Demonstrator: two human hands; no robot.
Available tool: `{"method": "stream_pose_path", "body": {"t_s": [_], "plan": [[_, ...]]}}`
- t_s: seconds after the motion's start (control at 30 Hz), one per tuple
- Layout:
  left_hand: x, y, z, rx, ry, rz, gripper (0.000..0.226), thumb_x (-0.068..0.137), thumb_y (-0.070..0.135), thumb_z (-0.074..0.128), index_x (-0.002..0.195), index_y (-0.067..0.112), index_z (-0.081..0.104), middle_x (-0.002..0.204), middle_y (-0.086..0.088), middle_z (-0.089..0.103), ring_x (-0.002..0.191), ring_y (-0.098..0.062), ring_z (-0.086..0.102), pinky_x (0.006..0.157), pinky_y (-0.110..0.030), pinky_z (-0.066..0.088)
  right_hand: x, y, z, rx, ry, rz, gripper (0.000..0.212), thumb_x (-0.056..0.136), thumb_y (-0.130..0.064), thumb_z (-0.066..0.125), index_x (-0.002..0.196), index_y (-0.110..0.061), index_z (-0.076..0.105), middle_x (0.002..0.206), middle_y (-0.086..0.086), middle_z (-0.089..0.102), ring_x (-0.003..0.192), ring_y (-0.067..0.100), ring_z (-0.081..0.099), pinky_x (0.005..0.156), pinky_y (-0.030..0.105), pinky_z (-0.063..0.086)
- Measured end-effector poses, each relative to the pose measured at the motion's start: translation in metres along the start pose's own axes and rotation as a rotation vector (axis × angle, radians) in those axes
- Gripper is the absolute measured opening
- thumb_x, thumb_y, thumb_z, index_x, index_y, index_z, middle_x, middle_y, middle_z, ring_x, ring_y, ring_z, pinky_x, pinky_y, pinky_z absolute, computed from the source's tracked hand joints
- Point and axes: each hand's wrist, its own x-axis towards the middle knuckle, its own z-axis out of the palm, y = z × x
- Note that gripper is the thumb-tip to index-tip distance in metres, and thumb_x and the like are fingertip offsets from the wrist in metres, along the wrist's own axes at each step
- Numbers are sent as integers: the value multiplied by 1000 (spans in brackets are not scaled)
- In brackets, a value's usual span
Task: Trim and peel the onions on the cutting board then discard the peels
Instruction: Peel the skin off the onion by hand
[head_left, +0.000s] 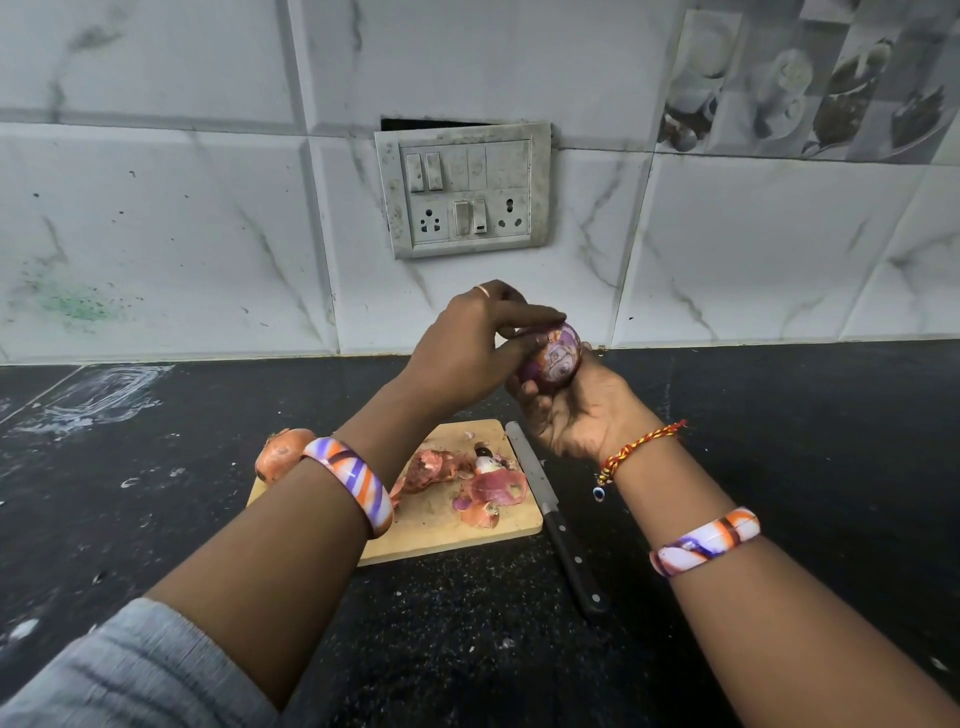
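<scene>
Onions number two: one red onion (553, 358) is held above the dark surface (779, 467), cupped in the right hand (571, 410), the left hand (467, 348) pinching its skin; one unpeeled onion (280, 452) sits at the cutting board (447, 525) corner. Peels (457, 483) litter the board. One knife (556, 514) lies along its right edge.

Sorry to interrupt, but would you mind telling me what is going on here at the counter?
A person is peeling a red onion held up above the counter. The right hand cradles it from below while the left hand picks at its skin. Loose peels lie on the cutting board, an unpeeled onion sits at its left edge, and the knife rests beside it.
</scene>
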Motion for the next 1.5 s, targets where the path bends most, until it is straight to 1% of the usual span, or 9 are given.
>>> {"method": "stream_pose_path", "body": {"t_s": [0.1, 0.17, 0.33, 0.4, 0.6, 0.83, 0.93, 1.3, 1.5], "plan": [[1, 3, -4, 126, -12, 54, 31, 79, 34, 53, 102, 27, 71, 93, 1, 57, 81, -15, 55, 69, -36, 51, -2, -1, -1, -59, 34, -6, 86, 90, -67, 22, 55, -2, 66, 50, 10, 61, 29, 10, 50, 28, 10, 36], [1, 5, -6, 195, -30, 102, 30, 77, 30, 53, 98, 22, 73, 95, -3, 62, 81, -20, 58, 69, -41, 52, -4, 0, -3, -109, 72, -14, 83, 89, -69, 18, 67, -3, 62, 48, 9, 60, 28, 9, 49, 29, 9, 34], [2, 5, -3, 245, -54, 155, 15, 81, 7, 62, 92, 10, 71, 94, -10, 66, 78, -20, 53, 73, -37, 48, -7, 1, -6, -237, 145, -48, 85, 84, -74, 17, 71, -3, 61, 46, 8, 60, 28, 9, 48, 31, 8, 33], [3, 3, -5, 252, -74, 147, 15, 81, 6, 63, 93, 9, 71, 94, -10, 65, 77, -16, 48, 72, -33, 45, -8, 3, -5, -290, 152, -55, 83, 83, -75, 20, 69, -4, 61, 45, 7, 59, 28, 9, 48, 30, 8, 33], [7, 1, -12, 267, -126, 141, 14, 79, 4, 64, 92, 3, 70, 91, -13, 66, 85, -25, 58, 75, -31, 44, -6, 6, 1, -328, 156, -46, 82, 83, -75, 26, 66, -2, 60, 43, 7, 58, 27, 10, 49, 30, 9, 33], [3, -6, -9, 298, -122, 114, 12, 81, 3, 60, 90, 1, 67, 90, -16, 65, 87, -30, 58, 77, -39, 45, -5, 11, 4, -318, 162, -35, 83, 83, -74, 26, 65, -1, 59, 42, 7, 57, 26, 9, 49, 30, 9, 34], [3, -5, -11, 246, -57, 85, 14, 80, 4, 62, 94, 3, 67, 89, -14, 69, 85, -27, 60, 76, -35, 47, -6, 8, 6, -346, 184, -50, 84, 83, -75, 25, 63, 0, 58, 41, 7, 56, 26, 10, 48, 28, 9, 34], [3, -4, -15, 188, -51, 50, 10, 77, 5, 68, 85, 1, 71, 83, -13, 70, 79, -24, 62, 74, -32, 47, -10, 6, 6, -465, 219, -107, 83, 83, -75, 26, 64, 0, 59, 41, 6, 55, 26, 9, 48, 28, 10, 35], [-1, -8, -9, 184, -86, -10, 12, 83, 4, 60, 92, -1, 66, 96, -16, 60, 78, -18, 45, 66, -18, 28, -10, 8, 8, -490, 243, -129, 81, 84, -73, 26, 63, -1, 58, 39, 5, 55, 26, 8, 47, 29, 10, 35]]}}
